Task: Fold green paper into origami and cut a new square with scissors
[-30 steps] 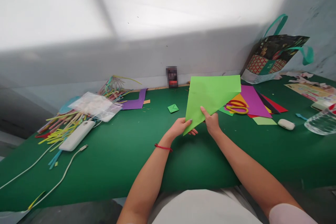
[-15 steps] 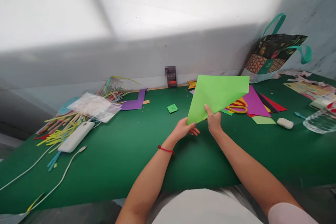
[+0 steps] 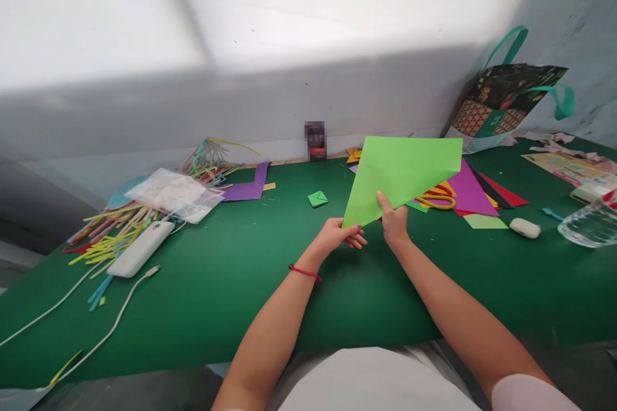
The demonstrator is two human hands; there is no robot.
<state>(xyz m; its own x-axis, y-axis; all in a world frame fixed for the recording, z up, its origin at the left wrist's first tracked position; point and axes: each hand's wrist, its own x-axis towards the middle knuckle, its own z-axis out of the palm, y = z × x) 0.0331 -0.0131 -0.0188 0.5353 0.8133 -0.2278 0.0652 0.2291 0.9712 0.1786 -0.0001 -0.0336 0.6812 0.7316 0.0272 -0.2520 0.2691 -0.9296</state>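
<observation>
A sheet of light green paper (image 3: 405, 170) is held up above the table, tilted, with its near corner pointing toward me. My left hand (image 3: 337, 236) pinches that near corner between thumb and fingers. Along the lower right edge, my right hand (image 3: 393, 219) grips the sheet, thumb on top and the other fingers underneath, partly hidden. A small folded green paper piece (image 3: 317, 198) lies on the table to the left of the sheet. Just right of my right hand, yellow-handled scissors (image 3: 438, 198) rest on coloured paper, partly covered by the green sheet.
Purple paper (image 3: 470, 189) and other coloured sheets lie right of the scissors, near a white case (image 3: 525, 228) and a clear plastic bottle (image 3: 590, 221). A patterned bag (image 3: 501, 103) stands behind. At left are paper strips (image 3: 103, 237), a white power bank (image 3: 141, 249) and a cable (image 3: 120, 321).
Almost nothing differs. Both hands keep hold of the green paper in nearly the same pose, and the view has shifted very slightly.
</observation>
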